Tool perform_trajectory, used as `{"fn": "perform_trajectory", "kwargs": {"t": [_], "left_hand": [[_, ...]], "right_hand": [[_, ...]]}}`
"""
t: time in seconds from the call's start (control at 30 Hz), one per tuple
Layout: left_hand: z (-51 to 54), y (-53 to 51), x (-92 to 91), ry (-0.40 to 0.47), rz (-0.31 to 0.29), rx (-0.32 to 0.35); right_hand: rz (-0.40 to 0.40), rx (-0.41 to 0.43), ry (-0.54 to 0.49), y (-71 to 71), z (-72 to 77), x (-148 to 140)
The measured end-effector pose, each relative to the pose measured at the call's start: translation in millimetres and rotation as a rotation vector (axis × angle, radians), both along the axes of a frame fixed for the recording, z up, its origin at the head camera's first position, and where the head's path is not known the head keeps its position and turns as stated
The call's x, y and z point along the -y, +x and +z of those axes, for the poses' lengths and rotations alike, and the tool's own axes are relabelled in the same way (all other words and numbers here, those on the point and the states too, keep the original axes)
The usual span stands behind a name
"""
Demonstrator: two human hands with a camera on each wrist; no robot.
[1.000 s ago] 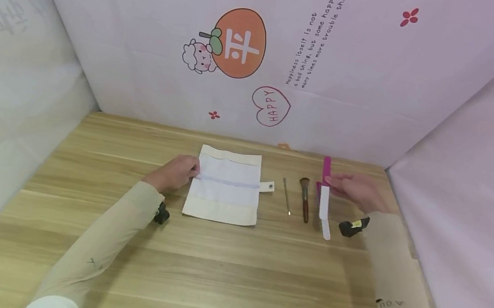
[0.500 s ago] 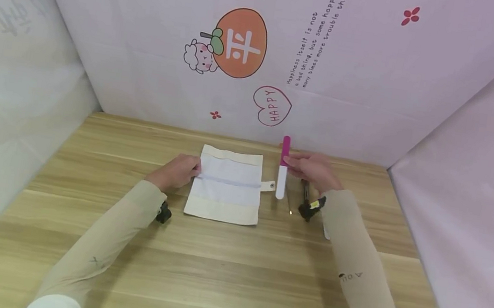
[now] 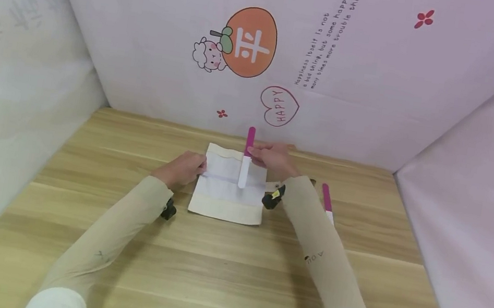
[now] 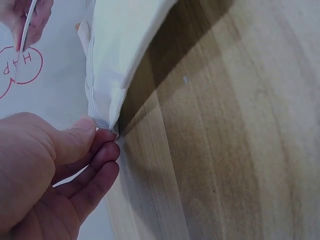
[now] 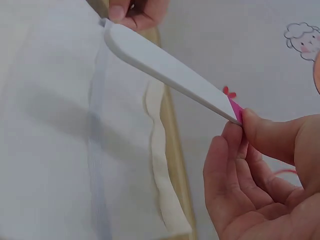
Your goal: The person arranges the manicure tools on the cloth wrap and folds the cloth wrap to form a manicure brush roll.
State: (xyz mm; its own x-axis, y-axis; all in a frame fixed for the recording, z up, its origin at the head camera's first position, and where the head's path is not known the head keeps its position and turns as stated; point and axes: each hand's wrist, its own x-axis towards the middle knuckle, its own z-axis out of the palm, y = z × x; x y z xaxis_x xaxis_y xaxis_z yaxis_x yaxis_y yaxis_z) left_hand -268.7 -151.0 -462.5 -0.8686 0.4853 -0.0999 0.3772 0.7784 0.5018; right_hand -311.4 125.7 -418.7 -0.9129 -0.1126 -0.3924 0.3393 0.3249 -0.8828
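A white cloth pouch (image 3: pixel 222 209) lies unfolded on the table, a seam crossing its middle. My left hand (image 3: pixel 182 169) pinches the pouch's left edge between thumb and fingers; in the left wrist view that edge (image 4: pixel 112 95) is lifted off the wood. Above the pouch, my right hand (image 3: pixel 276 159) holds a pink and white nail file (image 3: pixel 244 170) by its pink part. The file's white end (image 5: pixel 155 60) points toward the pouch in the right wrist view, apart from the cloth below, where a shadow falls.
Right of the pouch, a second pink and white nail file (image 3: pixel 327 199) lies partly behind the right sleeve. A snap strap (image 3: pixel 272 185) sticks out from the pouch's right side. The brush is mostly covered by the arm. A printed cloth wall (image 3: pixel 346 120) stands behind the table.
My right hand has picked up one nail file and carried it left from beside the brush to over the pouch. My left hand keeps its pinch on the pouch edge.
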Motion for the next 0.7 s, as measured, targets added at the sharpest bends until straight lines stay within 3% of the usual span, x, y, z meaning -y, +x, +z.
{"fn": "perform_trajectory", "kwargs": {"t": [0.2, 0.53, 0.7], "left_hand": [[0.5, -1.6, -4.3, -0.013, -0.001, -0.025], [2.4, 0.7, -4.8, -0.014, -0.003, -0.042], [3.1, -0.1, -3.5, -0.021, -0.005, -0.030]], "right_hand": [[-0.086, -0.019, -0.054, -8.0, -8.2, 29.4], [-0.296, -0.196, -0.201, -14.0, -34.6, 61.9], [-0.344, -0.262, -0.240, -14.5, -44.0, 73.4]]}}
